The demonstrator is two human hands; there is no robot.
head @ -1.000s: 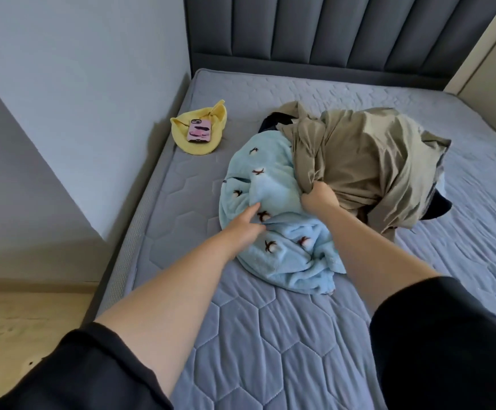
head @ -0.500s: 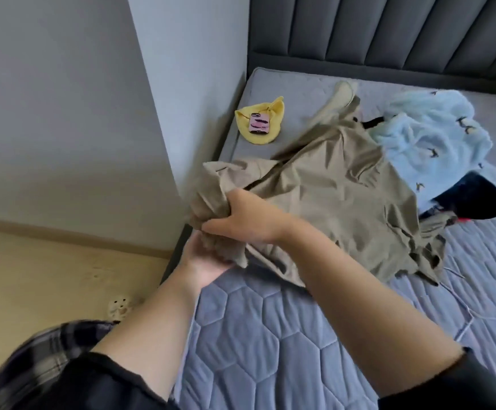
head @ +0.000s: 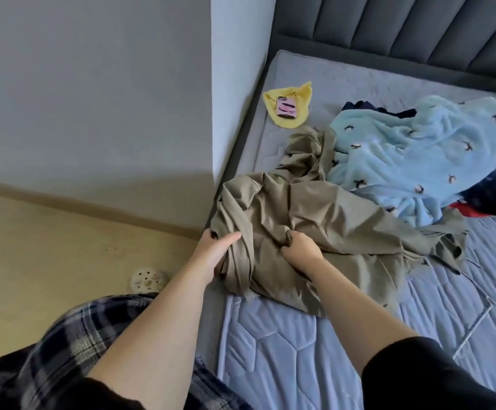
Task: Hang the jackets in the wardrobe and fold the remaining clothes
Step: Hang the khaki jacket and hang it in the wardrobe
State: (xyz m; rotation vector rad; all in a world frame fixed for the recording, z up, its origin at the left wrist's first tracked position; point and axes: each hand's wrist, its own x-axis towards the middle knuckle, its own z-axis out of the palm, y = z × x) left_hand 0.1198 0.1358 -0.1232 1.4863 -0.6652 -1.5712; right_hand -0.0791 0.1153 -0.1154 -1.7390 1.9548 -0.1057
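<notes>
Both hands bunch a crumpled, smooth khaki woven jacket [head: 314, 220] on the quilted grey mattress [head: 285, 350]: left hand [head: 215, 253] grips its edge, right hand [head: 300, 250] clutches a fold.

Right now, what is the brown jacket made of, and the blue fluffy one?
The brown jacket looks like thin woven cloth, perhaps cotton or nylon: matte, with sharp creases. The blue garment looks like plush fleece: fuzzy nap, soft rounded folds, small dark printed shapes. The exact fibre cannot be told for either.
</notes>
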